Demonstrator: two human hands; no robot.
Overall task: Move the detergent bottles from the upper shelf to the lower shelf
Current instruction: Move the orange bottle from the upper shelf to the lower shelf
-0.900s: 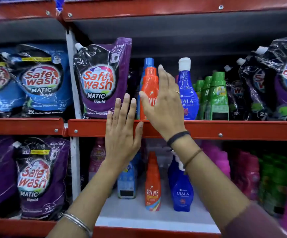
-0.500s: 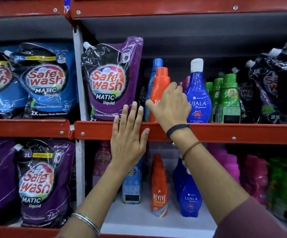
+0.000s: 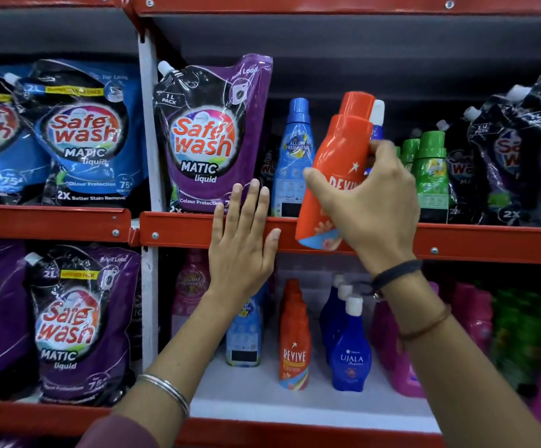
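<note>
My right hand (image 3: 371, 202) grips an orange Revive bottle (image 3: 337, 163), tilted and lifted off the upper shelf (image 3: 489, 244), its base hanging in front of the shelf's red edge. My left hand (image 3: 241, 250) lies flat and open against that red edge, fingers spread. A light blue bottle (image 3: 293, 160) and a dark blue white-capped Ujala bottle (image 3: 377, 119) stand on the upper shelf behind the orange one. On the lower shelf (image 3: 262, 402) stand another orange Revive bottle (image 3: 293, 341), blue Ujala bottles (image 3: 350, 347) and a light blue bottle (image 3: 245, 334).
Purple and blue Safe wash pouches (image 3: 212, 137) fill the left of both shelves. Green bottles (image 3: 431, 169) and black pouches (image 3: 502, 156) stand at the upper right. Pink bottles (image 3: 473, 318) and green bottles crowd the lower right. A white upright (image 3: 148, 130) divides the bays.
My right hand closed around the orange bottle on the upper shelf, then lifted and tilted it out over the shelf edge. My left hand stayed on the red edge.
</note>
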